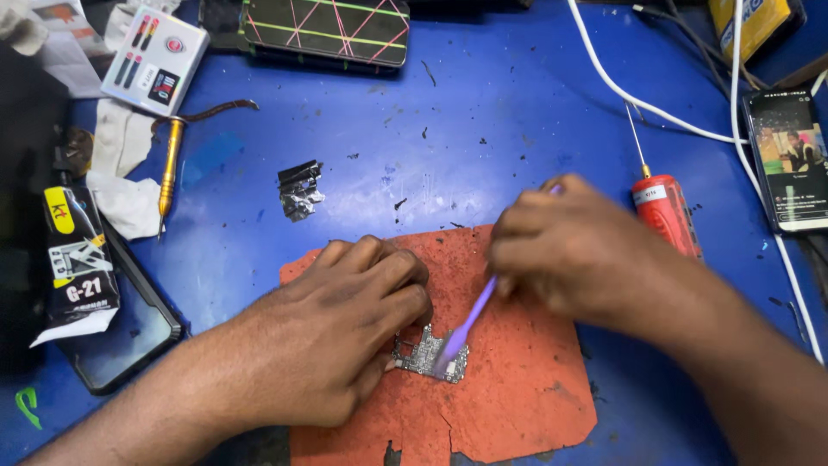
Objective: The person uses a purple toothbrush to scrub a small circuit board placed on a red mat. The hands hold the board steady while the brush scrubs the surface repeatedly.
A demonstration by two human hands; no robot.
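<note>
A small grey circuit board [424, 354] lies on a worn orange mat [509, 397]. My left hand [345, 324] rests knuckles-up on the mat and pins the board's left edge with its fingertips. My right hand [573, 250] grips a purple brush-like tool [466, 332] whose tip touches the board's right part. The tool's upper end pokes out behind my right fingers.
A red pen-shaped tool [664, 211] lies right of the mat. A lit phone [789, 160] and white cables [638, 99] are at far right. A gold screwdriver [168, 173], crumpled foil [299, 190], a black packet [79, 259], a dark phone [129, 332] and a box [155, 59] sit left.
</note>
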